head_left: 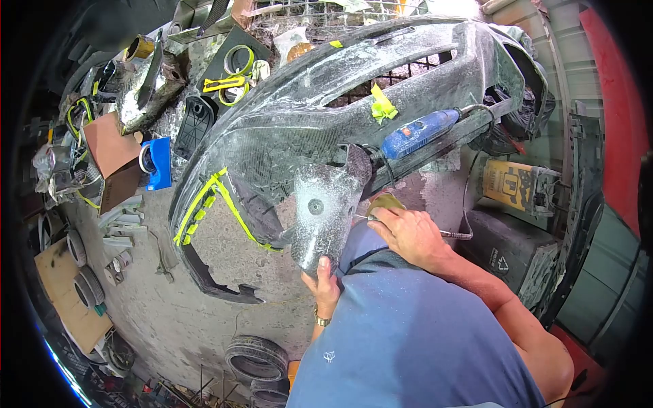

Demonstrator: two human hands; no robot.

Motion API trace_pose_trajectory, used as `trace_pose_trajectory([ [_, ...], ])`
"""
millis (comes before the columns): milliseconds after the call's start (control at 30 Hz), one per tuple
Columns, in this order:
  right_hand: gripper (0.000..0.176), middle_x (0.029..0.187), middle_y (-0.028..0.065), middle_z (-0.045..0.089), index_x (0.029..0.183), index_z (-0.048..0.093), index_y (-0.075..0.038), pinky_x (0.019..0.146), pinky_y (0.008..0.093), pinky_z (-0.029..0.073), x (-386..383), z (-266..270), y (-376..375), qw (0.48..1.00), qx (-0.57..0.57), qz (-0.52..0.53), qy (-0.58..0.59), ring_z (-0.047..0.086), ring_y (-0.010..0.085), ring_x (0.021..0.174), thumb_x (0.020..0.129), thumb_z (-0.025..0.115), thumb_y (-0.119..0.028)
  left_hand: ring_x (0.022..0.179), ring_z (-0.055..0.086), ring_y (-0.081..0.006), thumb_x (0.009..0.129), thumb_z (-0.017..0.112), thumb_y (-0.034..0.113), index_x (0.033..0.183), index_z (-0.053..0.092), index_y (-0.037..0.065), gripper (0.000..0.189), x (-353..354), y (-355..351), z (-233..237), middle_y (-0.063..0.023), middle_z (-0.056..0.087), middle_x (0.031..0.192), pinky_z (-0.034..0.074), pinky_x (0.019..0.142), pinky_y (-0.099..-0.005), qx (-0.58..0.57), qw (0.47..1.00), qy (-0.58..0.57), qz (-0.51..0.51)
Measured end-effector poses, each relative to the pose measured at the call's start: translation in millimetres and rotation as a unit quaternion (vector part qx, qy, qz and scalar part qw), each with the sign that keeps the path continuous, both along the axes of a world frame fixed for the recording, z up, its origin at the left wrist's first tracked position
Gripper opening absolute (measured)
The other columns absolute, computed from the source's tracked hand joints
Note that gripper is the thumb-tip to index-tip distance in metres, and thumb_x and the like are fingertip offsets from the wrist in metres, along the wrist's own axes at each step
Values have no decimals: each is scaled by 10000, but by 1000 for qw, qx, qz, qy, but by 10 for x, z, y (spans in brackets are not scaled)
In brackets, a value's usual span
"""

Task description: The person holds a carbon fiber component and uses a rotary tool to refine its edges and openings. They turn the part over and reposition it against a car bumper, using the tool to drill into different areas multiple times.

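Note:
My left hand (pixel 324 288) grips the lower end of a dust-covered black plastic panel (pixel 328 204), thumb on top and the other fingers partly hidden. The panel has a round hole near its middle. At its right edge, my right hand (pixel 413 236) is closed around a rotary tool handpiece, mostly hidden in the fingers, with its thin bit (pixel 360 216) pointing at the panel. A flexible shaft (pixel 457 235) leads from that hand up to the blue rotary tool (pixel 422 133), which rests on a large dusty bumper (pixel 292 136).
Yellow-green tape (pixel 204 204) edges an opening in the bumper. To the left are a blue tape dispenser (pixel 158 163), a brown cardboard piece (pixel 112 146) and tape rolls (pixel 238 60). A yellow box (pixel 511 182) sits right. Tires (pixel 256 358) lie on the floor (pixel 170 306).

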State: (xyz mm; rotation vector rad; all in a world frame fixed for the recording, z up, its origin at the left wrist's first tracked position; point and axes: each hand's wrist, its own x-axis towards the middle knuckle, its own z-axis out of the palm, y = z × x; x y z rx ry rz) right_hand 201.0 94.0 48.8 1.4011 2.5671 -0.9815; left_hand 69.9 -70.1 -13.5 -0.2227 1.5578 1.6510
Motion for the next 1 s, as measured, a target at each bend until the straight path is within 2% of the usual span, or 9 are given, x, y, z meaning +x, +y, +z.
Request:
trace_pose_trajectory([
  [67,259,785,148,680,941,640,-78,617,438,542,-5,-8,12,1000,8,-15,9,675,331,716,949,573,-328,1085,519,-226,894,654,165,1281,473,60,440,11,-48,-84,-120,521,1224,439,943,-418,-10,1000,24,-8],
  [167,242,865,161,680,1024,624,-67,634,462,534,16,17,3,1000,-4,10,17,662,371,731,942,580,-291,1060,527,-217,893,656,150,1278,473,48,439,12,-44,-48,-119,529,1204,445,926,-404,-25,999,23,-12],
  [267,247,799,141,681,934,649,-73,642,427,545,-21,39,17,1000,-3,-19,8,671,321,763,939,585,-312,1038,532,-210,893,656,145,1273,475,38,434,26,-66,-111,-118,536,1192,450,907,-393,3,999,43,-10],
  [367,252,808,137,682,922,648,-65,660,426,544,13,11,8,999,22,-5,36,666,316,788,936,587,-309,1036,530,-209,897,653,147,1282,465,38,443,36,-51,-72,-122,532,1195,450,902,-393,-21,999,35,-6],
  [500,251,818,133,684,913,648,-64,665,427,543,5,10,17,1000,-1,-13,16,665,313,791,934,590,-307,1060,525,-219,897,654,154,1293,453,39,459,15,-86,-115,-127,523,1212,445,922,-406,-9,999,27,-21],
  [667,240,818,129,685,915,652,-65,666,427,542,14,31,10,999,11,-2,33,665,313,787,929,595,-298,1127,510,-253,898,654,171,1298,444,39,470,38,-24,-52,-143,503,1255,429,970,-445,-16,1000,17,6],
  [767,232,816,129,684,926,658,-69,667,424,540,10,24,39,999,2,-23,35,664,315,784,924,602,-294,1135,510,-260,898,653,174,1299,442,40,472,32,-53,-123,-150,500,1260,427,976,-455,20,999,24,-1],
  [867,232,817,128,685,936,662,-72,667,425,539,28,-5,2,999,10,-7,39,663,318,778,921,605,-296,1143,509,-266,899,651,174,1293,446,44,463,51,-8,-46,-155,499,1261,425,983,-468,-16,1000,8,22],
  [1000,230,816,125,682,944,663,-79,664,430,537,27,-23,25,998,0,-27,53,661,323,769,923,602,-300,1145,515,-273,900,650,176,1284,454,43,451,24,-12,-45,-158,507,1258,423,991,-480,13,1000,26,0],
])
